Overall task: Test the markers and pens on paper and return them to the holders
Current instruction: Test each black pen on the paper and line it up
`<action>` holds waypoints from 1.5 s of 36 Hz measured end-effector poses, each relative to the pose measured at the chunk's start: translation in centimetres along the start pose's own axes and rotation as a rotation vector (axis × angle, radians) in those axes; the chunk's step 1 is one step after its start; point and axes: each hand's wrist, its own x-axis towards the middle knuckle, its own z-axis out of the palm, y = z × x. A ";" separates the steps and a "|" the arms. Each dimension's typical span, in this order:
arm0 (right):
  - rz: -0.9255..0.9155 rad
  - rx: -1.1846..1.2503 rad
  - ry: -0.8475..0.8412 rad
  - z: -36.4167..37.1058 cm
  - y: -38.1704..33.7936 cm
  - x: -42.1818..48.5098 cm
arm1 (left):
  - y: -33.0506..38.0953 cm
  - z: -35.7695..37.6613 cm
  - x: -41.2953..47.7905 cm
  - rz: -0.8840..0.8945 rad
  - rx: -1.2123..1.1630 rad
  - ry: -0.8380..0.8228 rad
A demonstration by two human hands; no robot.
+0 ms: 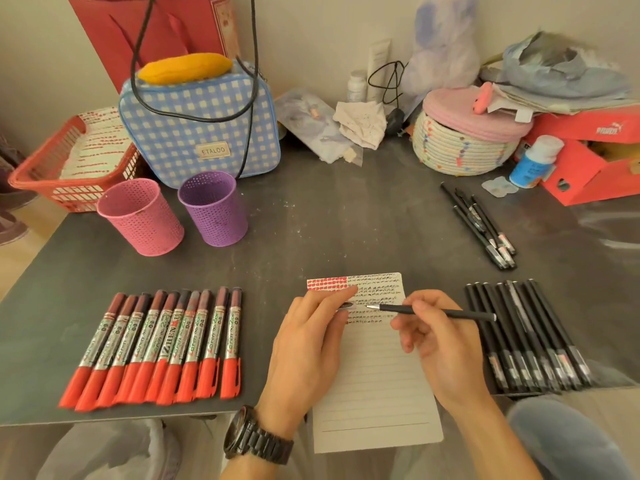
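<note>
While the right hand [440, 341] grips a pen [433, 311] in curled fingers, its tip points at the scribbled upper lines of the paper [377, 386]; contact cannot be confirmed. Left hand [308, 341] rests on the paper, fingers pinching a cap [346, 304]. Markers [156, 344] lie in a row left, black pens [526, 337] right. Pink holder [140, 216] and purple holder [213, 207] stand upright behind.

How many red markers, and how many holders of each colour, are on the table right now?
Red markers: 10
Pink holder: 1
Purple holder: 1
Total: 12
</note>
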 end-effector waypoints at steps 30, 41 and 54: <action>-0.079 -0.353 -0.178 0.0 0.4 -0.2 | -0.6 0.2 -0.2 -0.039 -0.162 -0.051; -0.058 -0.435 -0.229 0.2 0.1 -0.1 | -0.9 -0.1 0.0 -0.016 -0.216 -0.068; -0.081 -0.262 0.065 -1.2 -2.6 -0.9 | -1.0 0.3 -0.2 -0.098 0.040 -0.102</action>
